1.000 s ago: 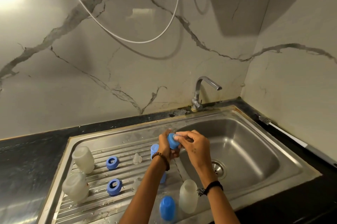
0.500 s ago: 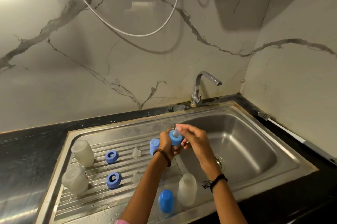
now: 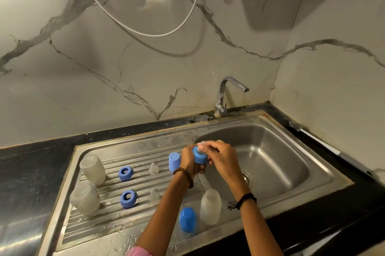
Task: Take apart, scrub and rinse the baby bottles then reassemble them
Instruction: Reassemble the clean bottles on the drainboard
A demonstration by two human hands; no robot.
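Over the edge between drainboard and basin, the person is holding a blue screw ring (image 3: 199,157) in the left hand (image 3: 190,162), whose fingers are wrapping round the ring's side. The right hand (image 3: 221,156) is pinching the clear silicone teat (image 3: 201,147) that is poking up through the ring's opening, fingertips closed on its tip. Both hands are meeting just above the sink's left rim, in front of the basin (image 3: 270,157).

On the ribbed drainboard (image 3: 100,224) the other parts are lying spread out. Two translucent bottles are standing mouth-down at the left, the far bottle (image 3: 92,169) behind the near bottle (image 3: 85,199). To their right two more blue rings are sitting apart, a far ring (image 3: 126,173) and a near ring (image 3: 128,198), each with a loose clear teat beside it: the far teat (image 3: 153,169) and the near teat (image 3: 154,196). A blue cap (image 3: 174,162) is standing just left of the left hand. Nearer the camera, under the forearms, a second blue cap (image 3: 187,219) is standing beside a third bottle (image 3: 210,206), the two almost touching.

A chrome tap (image 3: 226,94) is rising behind the basin, its spout showing no water. A white-handled tool (image 3: 325,145) is lying on the black counter along the right wall, its head hidden.
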